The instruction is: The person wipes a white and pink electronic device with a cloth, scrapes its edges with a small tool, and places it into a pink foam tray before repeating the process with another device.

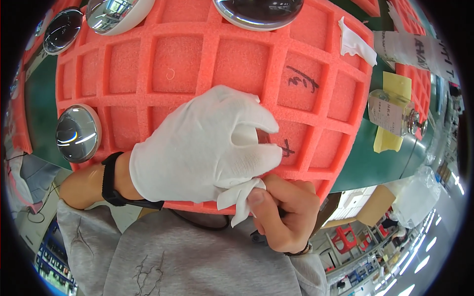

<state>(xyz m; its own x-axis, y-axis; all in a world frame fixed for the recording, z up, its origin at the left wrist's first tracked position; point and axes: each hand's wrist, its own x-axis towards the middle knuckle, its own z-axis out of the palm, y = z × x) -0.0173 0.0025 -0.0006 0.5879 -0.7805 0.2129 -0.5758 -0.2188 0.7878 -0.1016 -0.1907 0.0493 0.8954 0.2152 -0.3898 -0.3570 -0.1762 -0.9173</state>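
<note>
My left hand [207, 143], in a white glove, is over the near part of a pink foam tray [207, 52]. Its thumb and forefinger are spread with a gap between them; its other fingers are partly hidden. Close to the gloved thumb is my right hand [289, 212], bare, with thumb and forefinger pinching a crumpled white cloth [242, 197]. The cloth hangs down by the lower side of the glove, and whether they touch I cannot tell.
Shiny domed lenses stand on the tray: one at the left [78, 133], others along its far edge [259, 12]. A scrap of white cloth [354, 42] lies at the tray's far right. Beside it on the green table [355, 165] is a glass bottle [392, 112] over yellow paper.
</note>
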